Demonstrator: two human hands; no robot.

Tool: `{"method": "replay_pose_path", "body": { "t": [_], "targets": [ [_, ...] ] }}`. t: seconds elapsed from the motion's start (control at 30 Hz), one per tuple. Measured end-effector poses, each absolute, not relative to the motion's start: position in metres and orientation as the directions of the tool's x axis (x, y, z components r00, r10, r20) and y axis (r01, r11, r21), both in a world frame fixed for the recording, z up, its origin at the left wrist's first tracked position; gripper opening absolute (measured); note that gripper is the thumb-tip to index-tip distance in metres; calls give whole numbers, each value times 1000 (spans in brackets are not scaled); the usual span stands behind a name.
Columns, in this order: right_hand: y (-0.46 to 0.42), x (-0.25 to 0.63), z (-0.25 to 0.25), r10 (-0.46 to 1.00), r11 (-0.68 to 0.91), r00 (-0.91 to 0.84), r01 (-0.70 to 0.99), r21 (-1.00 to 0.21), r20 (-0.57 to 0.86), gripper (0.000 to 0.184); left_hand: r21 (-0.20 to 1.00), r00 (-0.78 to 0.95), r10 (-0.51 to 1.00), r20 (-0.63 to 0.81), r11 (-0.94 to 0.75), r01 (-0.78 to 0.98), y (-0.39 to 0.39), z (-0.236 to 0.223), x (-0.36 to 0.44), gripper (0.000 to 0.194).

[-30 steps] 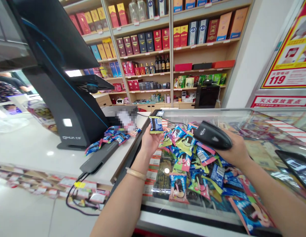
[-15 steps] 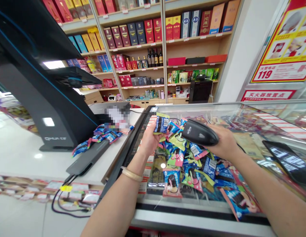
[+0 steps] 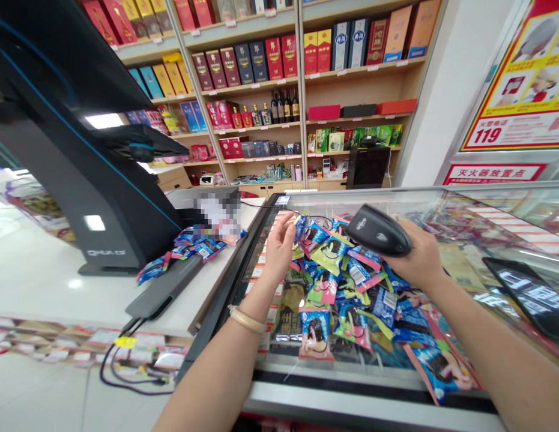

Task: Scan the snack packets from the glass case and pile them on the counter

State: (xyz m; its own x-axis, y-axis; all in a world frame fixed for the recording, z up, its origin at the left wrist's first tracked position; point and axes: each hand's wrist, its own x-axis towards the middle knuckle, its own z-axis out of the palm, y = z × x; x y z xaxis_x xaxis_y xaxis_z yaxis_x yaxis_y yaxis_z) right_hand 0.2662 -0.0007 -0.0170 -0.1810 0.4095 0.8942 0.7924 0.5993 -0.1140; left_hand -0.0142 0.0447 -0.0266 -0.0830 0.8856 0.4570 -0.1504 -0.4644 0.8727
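Black scanner (image 3: 379,231) gripped in right hand (image 3: 418,255); left hand (image 3: 279,247), grip unclear, beside packets (image 3: 329,253), near the glass counter (image 3: 315,397) edge.

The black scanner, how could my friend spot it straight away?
Find the glass counter heaped with shiny snack packets. Over that heap, the right hand holds the black scanner. It is plain and black, unlike the colourful packets near it.

Black scanner (image 3: 379,230), snack packets (image 3: 324,287) in blue, pink and lime green, white countertop (image 3: 49,258), blue-striped dark stand (image 3: 92,192)
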Motion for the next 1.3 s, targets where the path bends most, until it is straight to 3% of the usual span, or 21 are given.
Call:
{"method": "replay_pose_path", "body": {
  "t": [0.13,0.27,0.4,0.57,0.67,0.77,0.87,0.93,1.1,1.3],
  "targets": [
    [8,276,-23,431,526,-132,841,-129,893,22,764,-31,774,632,-616,192,55,-27,-3,33],
    [10,280,-27,431,504,-132,856,-117,893,21,530,137,660,738,-694,488,60,-23,13,28],
    [9,281,-28,434,492,-129,863,-115,892,21,448,264,704,659,-650,614,61,-24,21,34],
    [9,283,-30,398,471,-139,879,-71,907,23,416,191,708,680,-587,695,59,-27,9,47],
    [10,283,-29,404,463,-128,883,-82,906,25,438,52,730,682,-464,770,66,-21,-14,48],
    [10,282,-29,428,458,-112,882,-109,897,26,442,-122,798,590,-192,876,75,-14,-47,52],
    [10,282,-30,411,470,-118,877,-99,904,26,358,-295,855,426,140,923,81,-11,-81,56],
    [11,282,-32,389,482,-139,873,-73,911,26,286,-361,874,326,273,918,84,-13,-98,53],
    [11,283,-37,333,526,-199,850,-7,922,26,271,-401,888,226,338,901,93,-19,-120,38],
    [12,283,-40,358,551,-195,833,-39,913,27,370,-410,876,255,304,878,97,-17,-126,32]
  ]
}}
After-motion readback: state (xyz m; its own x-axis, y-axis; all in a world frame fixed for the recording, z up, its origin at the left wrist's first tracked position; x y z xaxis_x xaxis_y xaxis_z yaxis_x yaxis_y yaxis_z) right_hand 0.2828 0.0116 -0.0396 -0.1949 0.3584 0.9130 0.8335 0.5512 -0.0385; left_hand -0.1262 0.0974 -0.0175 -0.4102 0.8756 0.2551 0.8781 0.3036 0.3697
